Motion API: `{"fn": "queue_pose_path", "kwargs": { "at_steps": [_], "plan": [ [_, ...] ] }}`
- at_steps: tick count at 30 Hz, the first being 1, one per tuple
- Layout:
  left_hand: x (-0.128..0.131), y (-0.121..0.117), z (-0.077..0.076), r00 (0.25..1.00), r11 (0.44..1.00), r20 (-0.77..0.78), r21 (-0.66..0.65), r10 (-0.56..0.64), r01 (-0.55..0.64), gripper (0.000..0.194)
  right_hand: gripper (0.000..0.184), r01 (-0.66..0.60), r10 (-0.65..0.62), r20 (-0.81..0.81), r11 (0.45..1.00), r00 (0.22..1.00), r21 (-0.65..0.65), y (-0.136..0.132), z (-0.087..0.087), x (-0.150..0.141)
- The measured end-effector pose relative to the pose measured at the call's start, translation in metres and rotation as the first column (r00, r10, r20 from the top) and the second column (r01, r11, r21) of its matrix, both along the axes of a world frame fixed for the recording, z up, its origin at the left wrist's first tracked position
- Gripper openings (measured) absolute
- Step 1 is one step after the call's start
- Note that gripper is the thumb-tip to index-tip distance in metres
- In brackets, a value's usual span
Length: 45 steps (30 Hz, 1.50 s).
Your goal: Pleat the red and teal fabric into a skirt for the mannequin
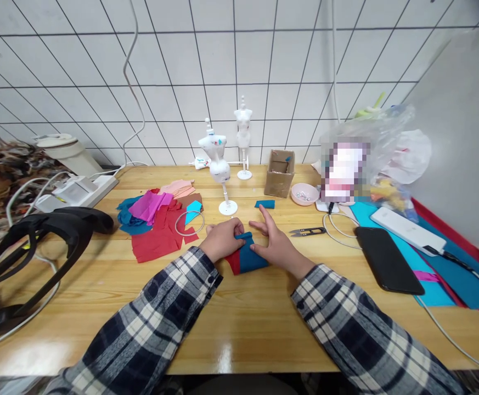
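Blue and red cloth was found near the middle of the bench, between the person's two hands, its blue side to the right. Fingers of the left hand were drawn together, pinching the cloth at its upper left edge. On the right hand they were spread and gripped nothing visible; the thumb lay at the blue side, but whether it pressed on it could not be told. A blue scrap lay by the right index fingertip; contact could not be confirmed.

Snips lay to the right of the right hand, blades pointing left. Beyond the left hand stood a white form, upright, with a second form farther back. To their right stood a box, with a pink bowl just beside it. Red scraps lay left of the left hand. A black phone lay well to the right.
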<state>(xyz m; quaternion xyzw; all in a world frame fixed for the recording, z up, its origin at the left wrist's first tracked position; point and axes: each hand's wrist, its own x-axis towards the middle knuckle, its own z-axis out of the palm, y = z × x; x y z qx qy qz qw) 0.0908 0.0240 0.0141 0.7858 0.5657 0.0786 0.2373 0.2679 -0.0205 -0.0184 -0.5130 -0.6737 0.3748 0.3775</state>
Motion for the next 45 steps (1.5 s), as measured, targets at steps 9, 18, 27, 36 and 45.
{"fn": "queue_pose_path", "kwargs": {
  "at_steps": [9,18,27,36,45],
  "plan": [
    [0.004,-0.011,0.004,0.992,0.993,0.127,0.12,-0.028,0.013,0.014,0.097,0.097,-0.095,-0.025,0.993,0.995,0.074,0.001,0.002,-0.002],
    [0.005,-0.015,0.005,0.988,0.987,0.113,0.135,-0.105,0.089,0.02,0.086,0.138,-0.13,-0.102,0.988,0.986,0.068,0.001,0.004,0.0],
    [0.003,-0.02,0.008,0.983,0.987,0.149,0.134,-0.104,0.084,0.021,0.079,0.174,-0.168,-0.134,0.984,0.977,0.038,0.001,0.006,0.002],
    [-0.01,-0.006,-0.006,0.904,0.987,0.408,-0.138,0.129,-0.078,0.035,0.02,0.059,-0.138,0.144,0.891,0.98,0.449,-0.003,0.011,0.008],
    [-0.011,-0.004,-0.011,0.84,0.979,0.526,-0.202,0.134,-0.029,0.037,0.029,-0.033,-0.175,0.315,0.829,0.933,0.558,-0.003,0.01,0.006]
  ]
}}
